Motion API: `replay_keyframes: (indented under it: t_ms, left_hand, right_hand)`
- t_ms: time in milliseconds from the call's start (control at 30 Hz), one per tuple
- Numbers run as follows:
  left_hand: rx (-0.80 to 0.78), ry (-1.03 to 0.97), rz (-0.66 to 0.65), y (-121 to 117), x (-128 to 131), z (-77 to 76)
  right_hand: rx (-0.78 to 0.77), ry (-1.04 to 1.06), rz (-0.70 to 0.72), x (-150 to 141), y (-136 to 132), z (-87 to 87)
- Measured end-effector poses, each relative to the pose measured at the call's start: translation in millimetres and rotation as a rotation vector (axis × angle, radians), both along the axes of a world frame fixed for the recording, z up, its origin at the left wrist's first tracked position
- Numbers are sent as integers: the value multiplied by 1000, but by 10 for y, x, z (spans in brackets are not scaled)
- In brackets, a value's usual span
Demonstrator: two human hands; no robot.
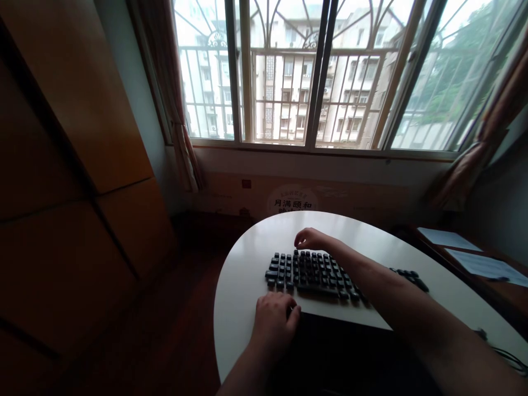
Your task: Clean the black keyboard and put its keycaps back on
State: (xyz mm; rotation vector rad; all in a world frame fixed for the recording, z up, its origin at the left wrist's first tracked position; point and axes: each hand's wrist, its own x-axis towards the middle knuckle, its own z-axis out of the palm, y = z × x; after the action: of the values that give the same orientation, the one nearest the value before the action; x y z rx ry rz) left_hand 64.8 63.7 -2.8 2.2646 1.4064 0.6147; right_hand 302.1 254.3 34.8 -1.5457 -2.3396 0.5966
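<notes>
Many black keycaps (317, 290) lie in keyboard-like rows on a white round-edged table (235, 275), with white showing between them. My right hand (313, 238) reaches over from the right to the far row. Its thumb and finger are pinched at a small dark keycap (296, 252), which sits slightly above its neighbours. At the near side of the rows is my left hand (274, 313), palm down and fingers curled. Its fingertips are hidden, and anything under them cannot be made out. My right forearm covers part of the rows' right side.
More black keycaps (412, 278) lie beyond my right forearm. A dark, featureless area borders the table's near side. Papers (487, 264) rest on a brown surface at right, and a black cable (509, 360) lies at the lower right. A wooden cabinet (119, 231) stands left; windows are ahead.
</notes>
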Motion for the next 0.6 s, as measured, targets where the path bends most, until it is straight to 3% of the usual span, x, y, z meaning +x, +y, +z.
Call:
replay_keyframes:
  t_ms: [300, 467, 600]
  left_hand:
    - [-24, -20, -3, 8, -7, 12]
    - [-28, -21, -4, -1, -11, 41]
    - [-28, -6, -10, -1, -16, 54]
  right_hand:
    - [-134, 63, 27, 39, 109, -182]
    - [-66, 93, -1, -59, 65, -153]
    - [69, 168, -69, -137, -53, -6]
